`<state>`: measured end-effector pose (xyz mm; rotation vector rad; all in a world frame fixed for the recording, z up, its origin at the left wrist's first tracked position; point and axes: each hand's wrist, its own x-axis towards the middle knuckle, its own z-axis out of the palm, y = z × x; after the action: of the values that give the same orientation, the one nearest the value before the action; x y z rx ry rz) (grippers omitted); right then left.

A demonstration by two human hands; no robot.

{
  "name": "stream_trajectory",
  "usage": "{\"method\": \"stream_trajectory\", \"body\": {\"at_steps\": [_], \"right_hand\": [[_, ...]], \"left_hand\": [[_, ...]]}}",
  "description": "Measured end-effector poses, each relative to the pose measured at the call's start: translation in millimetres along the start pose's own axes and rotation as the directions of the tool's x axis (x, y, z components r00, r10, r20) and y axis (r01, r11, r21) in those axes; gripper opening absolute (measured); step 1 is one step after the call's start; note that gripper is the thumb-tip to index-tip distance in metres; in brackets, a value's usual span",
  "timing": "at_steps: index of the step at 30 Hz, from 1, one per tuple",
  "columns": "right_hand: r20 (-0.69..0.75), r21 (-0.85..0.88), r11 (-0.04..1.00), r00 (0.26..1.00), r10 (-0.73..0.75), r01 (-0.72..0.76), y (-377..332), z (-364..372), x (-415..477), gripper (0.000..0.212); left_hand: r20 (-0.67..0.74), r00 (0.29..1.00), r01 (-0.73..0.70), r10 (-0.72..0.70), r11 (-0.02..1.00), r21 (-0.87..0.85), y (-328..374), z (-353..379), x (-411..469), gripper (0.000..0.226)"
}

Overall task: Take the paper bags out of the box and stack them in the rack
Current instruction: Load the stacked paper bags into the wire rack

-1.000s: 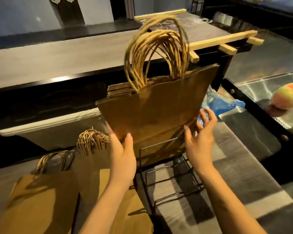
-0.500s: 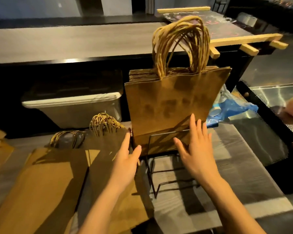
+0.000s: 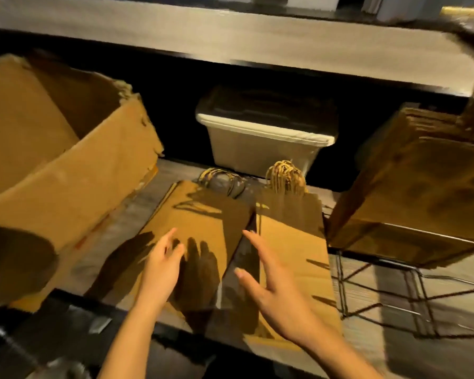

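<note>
Two flat stacks of brown kraft paper bags lying on the grey wooden counter [image 3: 394,310]: the left flat stack [image 3: 200,228] and the right flat stack [image 3: 290,242], side by side with a dark gap between. Twisted paper-cord handles [image 3: 285,177] curling up at the far end of the right stack, darker loops [image 3: 222,181] at the far end of the left one. Left of these stacks, the big open brown cardboard box [image 3: 74,187]; right of them, the black wire rack [image 3: 381,294] with an upright bundle of brown bags [image 3: 422,192] already standing in it. Behind the stacks, a pale plastic tub [image 3: 260,143] under the shelf.

Left hand [image 3: 162,266] hovering over the near part of the left stack, fingers loosely spread, holding nothing. Right hand [image 3: 268,285] over the gap, fingers fanned wide, thumb out, also empty.

Handling, by the look of it: light singly, some heft as a bundle; stiff enough across the folded panel, yet floppy and prone to sliding apart sheet on sheet. Creasing likely, breaking not. Best hold probably both long edges pinched near the middle, thumbs on top and fingers slipped under, keeping the bundle squared. Handles a poor grip for many at once: thin cords, likely to tangle or pull unevenly. Risk of the bottom bags being left behind if the fingers fail to get right beneath.
</note>
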<state>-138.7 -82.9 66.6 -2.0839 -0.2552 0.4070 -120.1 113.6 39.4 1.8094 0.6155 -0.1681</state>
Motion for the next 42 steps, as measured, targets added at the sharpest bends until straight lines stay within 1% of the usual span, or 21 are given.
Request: {"method": "stream_trajectory", "body": {"at_steps": [4, 6, 8, 10, 11, 13, 14, 16, 18, 19, 20, 22, 23, 25, 27, 30, 32, 34, 37, 39, 42], "right_hand": [[0.209, 0.016, 0.991, 0.970, 0.126, -0.132, 4.8, 39.7, 17.4, 0.068], [0.256, 0.042, 0.974, 0.945, 0.206, -0.224, 10.1, 58.9, 23.6, 0.072], [0.263, 0.136, 0.923, 0.911, 0.317, -0.360, 17.9, 71.1, 26.2, 0.077], [0.274, 0.286, 0.822, 0.864, 0.422, -0.492, 20.3, 80.6, 28.6, 0.081], [0.270, 0.387, 0.757, 0.850, 0.453, -0.526, 21.4, 84.6, 29.4, 0.082], [0.268, 0.591, 0.605, 0.838, 0.476, -0.533, 19.1, 89.9, 31.1, 0.079], [0.276, 0.665, 0.530, 0.833, 0.479, -0.525, 16.7, 89.7, 32.0, 0.074], [0.300, 0.761, 0.400, 0.823, 0.482, -0.511, 8.9, 87.8, 32.3, 0.059], [0.281, 0.800, 0.356, 0.826, 0.489, -0.483, 5.7, 85.1, 31.7, 0.050], [0.259, 0.807, 0.356, 0.825, 0.502, -0.471, 5.2, 84.4, 30.7, 0.049], [0.226, 0.802, 0.382, 0.826, 0.517, -0.459, 5.9, 82.3, 29.9, 0.048], [0.171, 0.793, 0.425, 0.829, 0.532, -0.436, 6.9, 78.6, 29.8, 0.041], [0.161, 0.797, 0.430, 0.835, 0.526, -0.425, 4.7, 75.8, 30.7, 0.038], [0.187, 0.803, 0.426, 0.854, 0.485, -0.417, 0.2, 69.4, 34.7, 0.040], [0.243, 0.785, 0.450, 0.879, 0.411, -0.427, -6.0, 62.9, 39.0, 0.045], [0.276, 0.694, 0.586, 0.906, 0.320, -0.418, -9.1, 58.5, 40.1, 0.059], [0.262, 0.642, 0.665, 0.924, 0.278, -0.382, -9.4, 55.4, 36.7, 0.063], [0.256, 0.609, 0.721, 0.942, 0.216, -0.330, -8.8, 47.6, 30.3, 0.065], [0.280, 0.595, 0.757, 0.953, 0.118, -0.269, -7.1, 22.7, 18.1, 0.069], [0.286, 0.554, 0.803, 0.956, 0.063, -0.219, -5.5, 1.4, 9.3, 0.069], [0.268, 0.512, 0.843, 0.963, 0.025, -0.165, -2.8, -29.8, -5.0, 0.068]], "left_hand": [[-0.080, 0.990, 0.122, -0.118, 0.991, 0.055, -30.1, -37.6, 7.1, 0.044], [-0.092, 0.983, 0.164, -0.160, 0.985, 0.046, -44.7, -51.9, 10.8, 0.046], [-0.090, 0.980, 0.181, -0.177, 0.982, 0.042, -53.9, -56.9, 15.2, 0.050], [-0.104, 0.975, 0.203, -0.197, 0.978, 0.056, -60.0, -60.5, 20.4, 0.052], [-0.105, 0.971, 0.223, -0.215, 0.973, 0.064, -62.0, -61.3, 22.5, 0.053], [-0.099, 0.961, 0.267, -0.259, 0.960, 0.083, -66.6, -63.1, 26.4, 0.055], [-0.103, 0.959, 0.276, -0.265, 0.954, 0.117, -68.6, -63.4, 28.6, 0.056], [-0.109, 0.963, 0.268, -0.248, 0.923, 0.276, -73.0, -65.2, 33.3, 0.060], [-0.100, 0.968, 0.251, -0.230, 0.864, 0.436, -74.9, -68.8, 38.8, 0.063], [-0.094, 0.966, 0.257, -0.242, 0.847, 0.465, -75.5, -70.8, 41.4, 0.064], [-0.087, 0.964, 0.263, -0.252, 0.845, 0.466, -76.0, -71.7, 42.7, 0.064], [-0.076, 0.964, 0.261, -0.254, 0.863, 0.433, -78.0, -73.3, 42.0, 0.065], [-0.078, 0.966, 0.258, -0.248, 0.880, 0.398, -78.5, -73.2, 39.7, 0.065], [-0.109, 0.968, 0.248, -0.224, 0.908, 0.337, -81.1, -70.5, 33.8, 0.062], [-0.149, 0.968, 0.240, -0.201, 0.913, 0.329, -82.3, -64.4, 26.1, 0.058], [-0.194, 0.967, 0.224, -0.167, 0.918, 0.326, -82.4, -53.9, 16.8, 0.054], [-0.205, 0.963, 0.237, -0.175, 0.912, 0.335, -79.2, -50.1, 13.3, 0.053], [-0.207, 0.961, 0.246, -0.183, 0.909, 0.338, -73.0, -48.0, 10.5, 0.053], [-0.218, 0.957, 0.235, -0.190, 0.951, 0.201, -53.3, -40.9, 5.0, 0.055], [-0.204, 0.965, 0.187, -0.167, 0.979, 0.083, -33.1, -33.2, 1.7, 0.056], [-0.186, 0.973, 0.127, -0.139, 0.989, -0.077, -10.1, -23.8, -1.3, 0.052]]}}
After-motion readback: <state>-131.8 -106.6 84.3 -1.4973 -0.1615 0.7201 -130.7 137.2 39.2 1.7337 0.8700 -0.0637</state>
